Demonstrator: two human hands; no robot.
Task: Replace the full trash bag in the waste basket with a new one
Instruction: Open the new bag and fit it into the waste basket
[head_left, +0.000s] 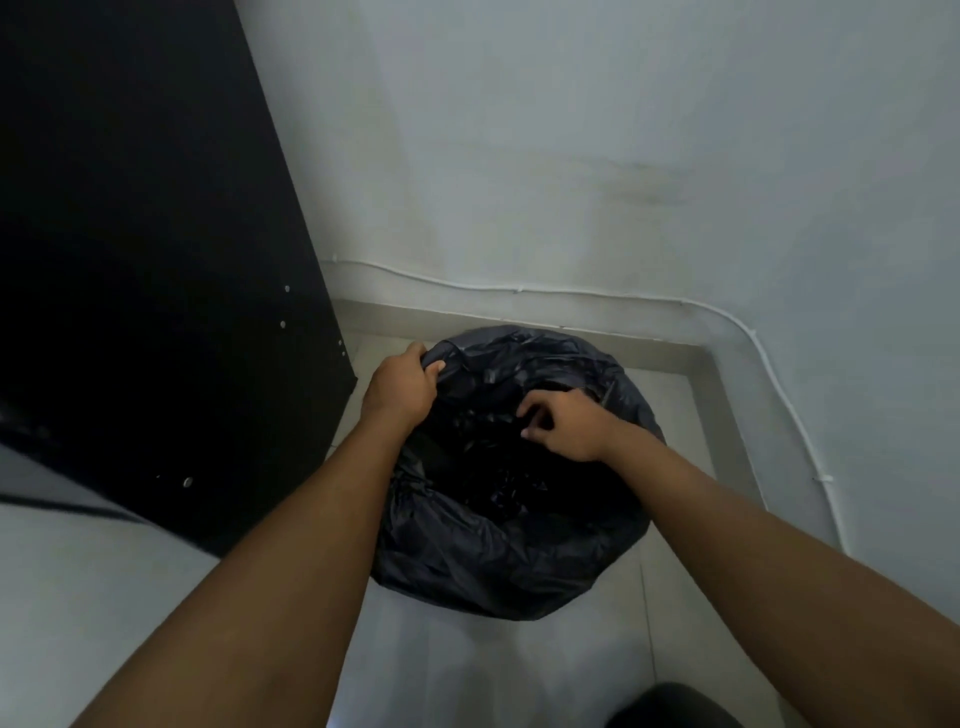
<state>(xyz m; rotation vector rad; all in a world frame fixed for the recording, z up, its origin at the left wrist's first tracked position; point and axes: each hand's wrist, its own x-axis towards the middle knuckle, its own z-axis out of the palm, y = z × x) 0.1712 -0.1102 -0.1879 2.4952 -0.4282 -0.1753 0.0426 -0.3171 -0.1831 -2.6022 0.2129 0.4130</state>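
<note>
A black trash bag (498, 551) covers the waste basket on the floor in the room's corner; the basket itself is hidden under the plastic. My left hand (402, 387) grips the bag's edge at the far left of the rim. My right hand (563, 423) reaches over the bag's opening from the right, fingers curled and pinching the crumpled black plastic near the middle. The bag's inside is dark and its contents cannot be made out.
A tall black cabinet panel (145, 260) stands close on the left. Pale walls meet behind the basket, with a white cable (519, 289) running along the skirting. A dark rounded object (675, 706) shows at the bottom edge. Light floor tiles (467, 665) lie in front.
</note>
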